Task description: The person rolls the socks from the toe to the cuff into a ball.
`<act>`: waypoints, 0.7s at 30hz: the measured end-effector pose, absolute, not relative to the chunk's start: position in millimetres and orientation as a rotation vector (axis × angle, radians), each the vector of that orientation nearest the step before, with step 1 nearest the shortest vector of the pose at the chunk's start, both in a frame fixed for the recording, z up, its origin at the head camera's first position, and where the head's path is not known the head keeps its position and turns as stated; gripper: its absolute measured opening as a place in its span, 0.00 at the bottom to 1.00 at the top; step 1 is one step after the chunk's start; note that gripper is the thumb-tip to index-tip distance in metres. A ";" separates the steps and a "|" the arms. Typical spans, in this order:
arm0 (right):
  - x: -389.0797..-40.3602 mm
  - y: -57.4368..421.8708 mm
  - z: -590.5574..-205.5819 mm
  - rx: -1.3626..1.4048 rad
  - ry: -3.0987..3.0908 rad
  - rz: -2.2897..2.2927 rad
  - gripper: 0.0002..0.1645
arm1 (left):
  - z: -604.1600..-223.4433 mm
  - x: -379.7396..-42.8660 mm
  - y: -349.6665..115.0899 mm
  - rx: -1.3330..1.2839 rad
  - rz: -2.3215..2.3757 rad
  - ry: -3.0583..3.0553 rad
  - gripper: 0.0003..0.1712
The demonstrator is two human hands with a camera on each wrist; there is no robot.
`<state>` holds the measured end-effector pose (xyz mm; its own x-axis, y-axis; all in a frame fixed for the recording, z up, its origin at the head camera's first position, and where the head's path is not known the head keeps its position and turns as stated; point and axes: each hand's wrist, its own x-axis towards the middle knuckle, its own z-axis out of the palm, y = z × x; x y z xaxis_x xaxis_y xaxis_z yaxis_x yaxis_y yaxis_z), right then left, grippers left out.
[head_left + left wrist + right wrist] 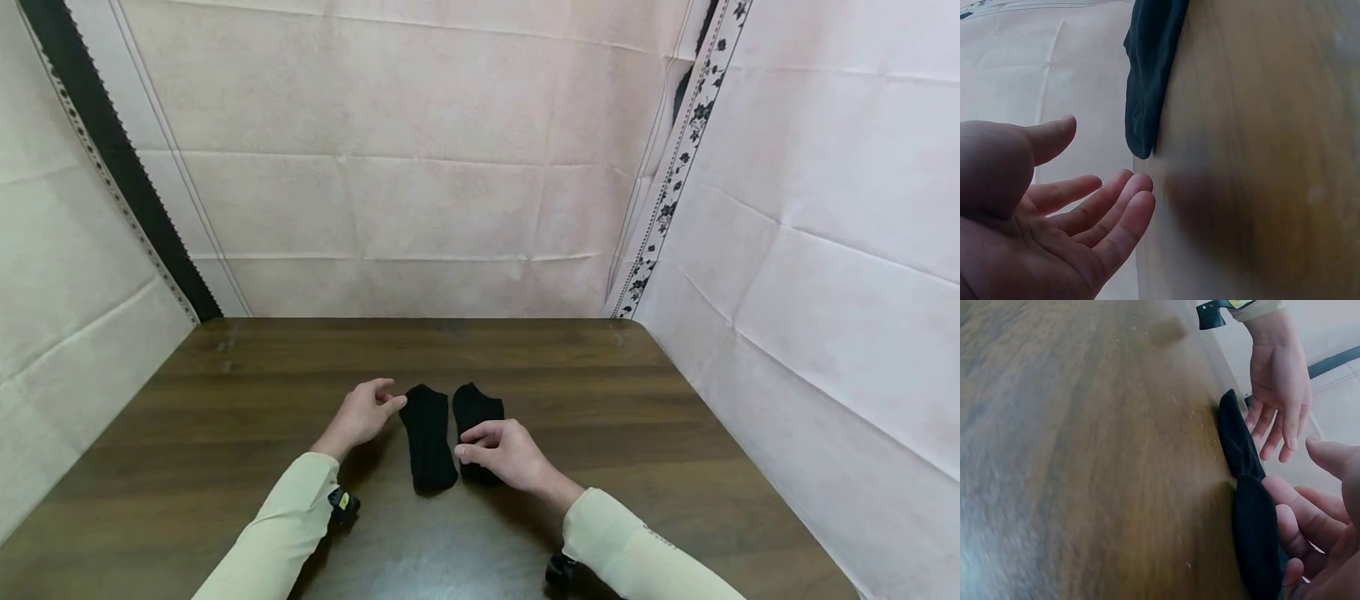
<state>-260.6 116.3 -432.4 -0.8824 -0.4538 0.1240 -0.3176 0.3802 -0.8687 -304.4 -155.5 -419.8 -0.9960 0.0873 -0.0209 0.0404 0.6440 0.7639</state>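
Note:
Two black socks lie side by side on the wooden table, the left sock flat with its toe toward me, the right sock beside it across a narrow gap. My left hand hovers at the outer upper edge of the left sock, its fingers relaxed and apart from the thumb in the left wrist view. Over the lower part of the right sock is my right hand, which hides some of it. In the right wrist view its loosely bent fingers are right at the sock, with the thumb raised away.
The brown wooden table spreads out around the socks. Pale creased cloth hangs behind it and along both sides. Black devices sit at both wrists, the left wrist device near the tabletop.

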 end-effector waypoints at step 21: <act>-255.8 99.9 -436.8 -0.703 2.583 -1.387 0.15 | -421.2 -308.1 -150.6 -0.011 1.294 2.756 0.30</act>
